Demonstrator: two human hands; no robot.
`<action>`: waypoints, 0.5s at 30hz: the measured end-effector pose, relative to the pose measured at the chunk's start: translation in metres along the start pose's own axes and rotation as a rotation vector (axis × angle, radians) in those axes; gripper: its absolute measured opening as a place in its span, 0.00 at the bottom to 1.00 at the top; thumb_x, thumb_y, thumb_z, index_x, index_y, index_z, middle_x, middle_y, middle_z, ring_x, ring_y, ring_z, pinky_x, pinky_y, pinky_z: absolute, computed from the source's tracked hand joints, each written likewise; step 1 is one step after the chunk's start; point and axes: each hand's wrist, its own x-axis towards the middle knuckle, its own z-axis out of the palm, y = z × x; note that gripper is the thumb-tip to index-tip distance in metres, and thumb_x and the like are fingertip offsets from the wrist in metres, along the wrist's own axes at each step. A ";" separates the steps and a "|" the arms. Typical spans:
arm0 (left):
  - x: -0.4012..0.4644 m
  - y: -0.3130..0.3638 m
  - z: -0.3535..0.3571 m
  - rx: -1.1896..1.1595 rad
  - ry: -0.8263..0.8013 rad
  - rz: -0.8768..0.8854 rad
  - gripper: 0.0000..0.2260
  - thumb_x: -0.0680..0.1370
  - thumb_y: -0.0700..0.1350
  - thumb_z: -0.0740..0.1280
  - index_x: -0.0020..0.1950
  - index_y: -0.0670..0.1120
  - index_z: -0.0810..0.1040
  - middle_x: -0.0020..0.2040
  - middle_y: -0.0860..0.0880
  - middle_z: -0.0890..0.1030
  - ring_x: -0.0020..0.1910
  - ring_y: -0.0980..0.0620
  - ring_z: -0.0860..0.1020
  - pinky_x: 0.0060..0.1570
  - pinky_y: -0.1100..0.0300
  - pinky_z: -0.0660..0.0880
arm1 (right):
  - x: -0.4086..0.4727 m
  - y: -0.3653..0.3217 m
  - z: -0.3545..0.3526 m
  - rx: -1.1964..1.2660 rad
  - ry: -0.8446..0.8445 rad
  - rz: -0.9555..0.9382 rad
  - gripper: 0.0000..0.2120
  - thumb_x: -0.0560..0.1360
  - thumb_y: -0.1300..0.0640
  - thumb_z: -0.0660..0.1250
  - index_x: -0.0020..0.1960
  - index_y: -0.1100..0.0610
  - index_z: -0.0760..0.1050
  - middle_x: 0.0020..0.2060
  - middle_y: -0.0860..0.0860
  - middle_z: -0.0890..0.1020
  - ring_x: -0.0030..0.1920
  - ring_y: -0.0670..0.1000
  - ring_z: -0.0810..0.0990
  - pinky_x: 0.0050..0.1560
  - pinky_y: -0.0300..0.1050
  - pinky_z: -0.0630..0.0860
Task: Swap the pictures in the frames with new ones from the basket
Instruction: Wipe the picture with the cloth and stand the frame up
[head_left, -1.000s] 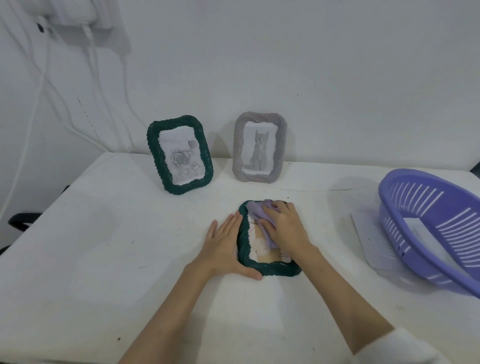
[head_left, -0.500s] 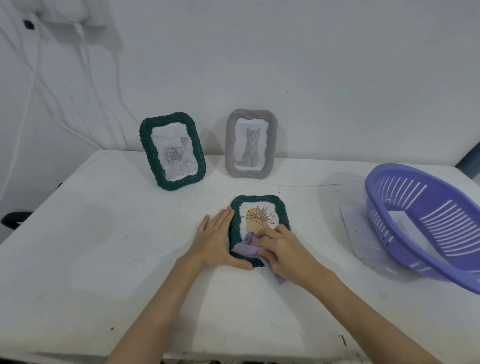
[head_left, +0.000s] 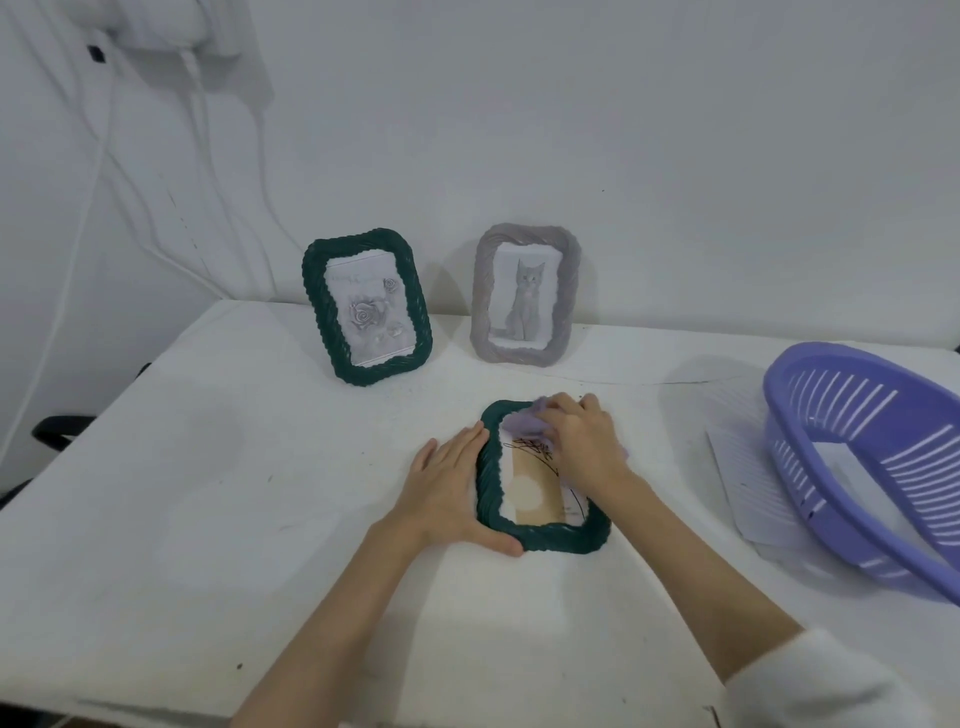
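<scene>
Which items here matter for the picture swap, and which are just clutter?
In play:
- flat green frame, left hand steadying it
- lilac cloth under right hand
- standing green frame
- grey cat frame
- purple basket
- loose printed sheets beside it

Lying about:
- wall cables
- white table

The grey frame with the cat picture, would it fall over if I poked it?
Probably, yes. The grey frame stands tilted back near the wall on a narrow bottom edge, so a poke from the front could tip it backward. It looks rigid, not floppy, with its bumpy moulded border. It may slide a little on the white table first.
</scene>
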 end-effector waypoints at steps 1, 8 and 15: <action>0.001 0.000 0.000 -0.003 0.003 0.008 0.61 0.54 0.73 0.70 0.76 0.52 0.43 0.76 0.58 0.47 0.75 0.60 0.44 0.74 0.52 0.38 | 0.006 -0.006 0.003 0.008 -0.002 -0.024 0.17 0.75 0.62 0.60 0.63 0.54 0.73 0.62 0.51 0.73 0.56 0.56 0.67 0.49 0.45 0.61; 0.003 0.001 0.003 0.041 0.030 0.011 0.60 0.54 0.74 0.69 0.76 0.50 0.45 0.77 0.54 0.49 0.75 0.58 0.47 0.74 0.52 0.41 | -0.022 -0.018 0.000 0.068 -0.066 -0.160 0.16 0.76 0.57 0.61 0.64 0.52 0.72 0.66 0.45 0.70 0.56 0.53 0.66 0.51 0.42 0.59; 0.002 0.002 0.003 0.046 0.046 0.007 0.62 0.53 0.74 0.69 0.76 0.48 0.43 0.77 0.55 0.47 0.75 0.59 0.45 0.74 0.53 0.40 | -0.084 -0.024 -0.018 0.149 -0.162 -0.249 0.13 0.78 0.59 0.60 0.61 0.52 0.75 0.63 0.43 0.72 0.50 0.49 0.64 0.52 0.42 0.63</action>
